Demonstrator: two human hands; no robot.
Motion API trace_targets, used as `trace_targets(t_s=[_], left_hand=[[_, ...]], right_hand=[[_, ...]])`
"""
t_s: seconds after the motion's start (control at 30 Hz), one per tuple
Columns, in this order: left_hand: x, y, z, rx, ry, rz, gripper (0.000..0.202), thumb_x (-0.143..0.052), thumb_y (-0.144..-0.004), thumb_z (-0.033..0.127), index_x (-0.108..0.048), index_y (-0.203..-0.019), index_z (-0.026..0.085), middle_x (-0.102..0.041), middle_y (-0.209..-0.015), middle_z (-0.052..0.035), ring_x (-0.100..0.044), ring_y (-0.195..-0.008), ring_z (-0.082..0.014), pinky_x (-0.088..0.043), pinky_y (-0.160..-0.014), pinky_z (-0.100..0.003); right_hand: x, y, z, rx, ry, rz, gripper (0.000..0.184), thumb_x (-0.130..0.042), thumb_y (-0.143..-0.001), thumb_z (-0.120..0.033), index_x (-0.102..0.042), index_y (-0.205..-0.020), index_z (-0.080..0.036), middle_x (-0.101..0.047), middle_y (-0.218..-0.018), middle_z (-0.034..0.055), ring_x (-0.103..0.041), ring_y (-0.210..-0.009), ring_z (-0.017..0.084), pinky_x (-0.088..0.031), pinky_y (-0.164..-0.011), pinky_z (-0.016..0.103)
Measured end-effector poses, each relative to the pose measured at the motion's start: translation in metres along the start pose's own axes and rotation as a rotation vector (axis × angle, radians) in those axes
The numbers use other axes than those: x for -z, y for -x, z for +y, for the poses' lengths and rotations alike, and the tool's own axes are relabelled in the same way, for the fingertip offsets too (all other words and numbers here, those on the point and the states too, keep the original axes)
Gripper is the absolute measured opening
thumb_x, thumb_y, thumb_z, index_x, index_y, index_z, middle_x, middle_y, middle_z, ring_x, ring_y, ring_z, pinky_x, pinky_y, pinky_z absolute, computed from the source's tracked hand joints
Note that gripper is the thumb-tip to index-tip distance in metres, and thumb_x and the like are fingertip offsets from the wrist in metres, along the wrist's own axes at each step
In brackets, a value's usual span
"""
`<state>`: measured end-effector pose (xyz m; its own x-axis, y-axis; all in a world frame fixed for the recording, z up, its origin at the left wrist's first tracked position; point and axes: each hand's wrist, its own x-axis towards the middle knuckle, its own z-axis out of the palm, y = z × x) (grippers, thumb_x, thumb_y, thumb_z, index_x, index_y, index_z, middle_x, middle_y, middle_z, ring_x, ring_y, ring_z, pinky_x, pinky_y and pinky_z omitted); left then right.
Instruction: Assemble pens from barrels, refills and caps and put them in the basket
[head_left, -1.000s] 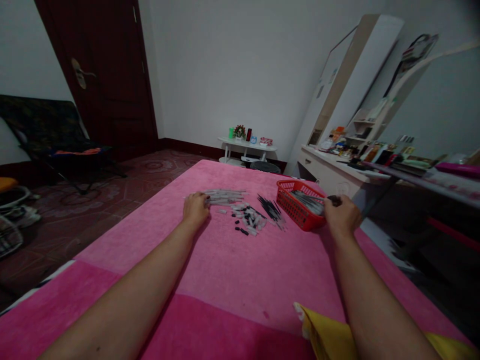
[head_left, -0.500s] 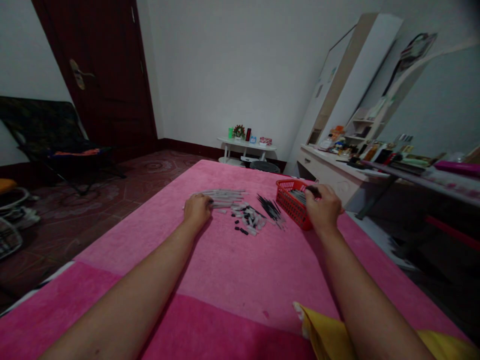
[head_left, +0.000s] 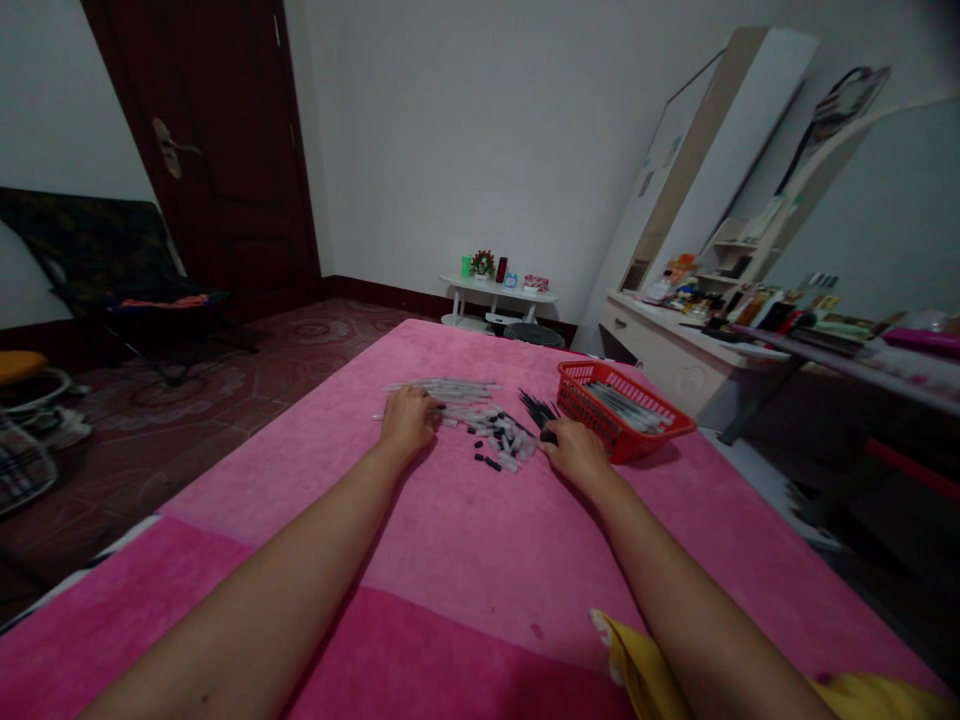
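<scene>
My left hand [head_left: 409, 425] rests on the bed-like pink surface [head_left: 480, 540], fingers curled at the near end of a bundle of thin grey pen barrels [head_left: 465, 388]; what its fingertips hold is hidden. Just right of it lies a loose heap of small whitish and black pen parts [head_left: 506, 435]. My right hand [head_left: 577, 455] is at the near end of a fan of thin black pen refills [head_left: 536, 405], thumb and fingers closed over their tips. Beside that hand stands a red plastic basket [head_left: 656, 442] with several slender grey pens [head_left: 630, 405] in it.
Yellow cloth [head_left: 649, 665] lies under my right forearm. A cluttered dressing table [head_left: 675, 340] stands along the right. Ahead, near the wall, is a small white table [head_left: 499, 288]. A folding chair [head_left: 150, 290] and a dark red door [head_left: 217, 150] are on the left.
My right hand has moved left and down from the basket to the black refills, uncovering the basket. My left hand stays by the grey barrels. The view has shifted slightly.
</scene>
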<state>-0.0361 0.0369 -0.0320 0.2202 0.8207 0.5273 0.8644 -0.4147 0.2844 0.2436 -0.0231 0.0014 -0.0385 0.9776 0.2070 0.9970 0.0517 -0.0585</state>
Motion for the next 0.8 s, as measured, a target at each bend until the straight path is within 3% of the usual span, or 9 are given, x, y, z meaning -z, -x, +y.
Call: trace_targets(t_s=[0.37, 0.67, 0.8], left_hand=[[0.002, 0.003, 0.017, -0.215, 0.031, -0.037, 0.02, -0.06, -0.078, 0.026, -0.074, -0.092, 0.026, -0.064, -0.095, -0.0073, -0.051, -0.096, -0.0257, -0.037, -0.084, -0.04], [-0.001, 0.003, 0.022, -0.24, -0.098, -0.108, 0.016, -0.059, -0.077, 0.023, -0.072, -0.086, 0.022, -0.064, -0.086, -0.0083, -0.053, -0.091, -0.0261, -0.038, -0.077, -0.038], [-0.004, 0.002, 0.019, -0.191, -0.063, -0.078, 0.016, -0.057, -0.076, 0.019, -0.072, -0.083, 0.021, -0.064, -0.086, -0.0086, -0.055, -0.088, -0.0241, -0.04, -0.076, -0.036]], right_hand=[[-0.002, 0.0, -0.006, -0.078, 0.095, -0.032, 0.02, -0.053, -0.082, -0.027, -0.069, -0.093, -0.019, -0.071, -0.097, 0.012, -0.066, -0.093, 0.026, -0.046, -0.072, 0.03], [-0.005, -0.001, -0.004, -0.107, 0.087, -0.027, 0.021, -0.05, -0.084, -0.025, -0.068, -0.093, -0.019, -0.071, -0.097, 0.012, -0.066, -0.094, 0.027, -0.045, -0.071, 0.03], [-0.003, -0.002, -0.001, -0.13, 0.053, -0.017, 0.018, -0.053, -0.084, -0.026, -0.066, -0.095, -0.019, -0.071, -0.097, 0.0115, -0.066, -0.093, 0.026, -0.043, -0.07, 0.029]])
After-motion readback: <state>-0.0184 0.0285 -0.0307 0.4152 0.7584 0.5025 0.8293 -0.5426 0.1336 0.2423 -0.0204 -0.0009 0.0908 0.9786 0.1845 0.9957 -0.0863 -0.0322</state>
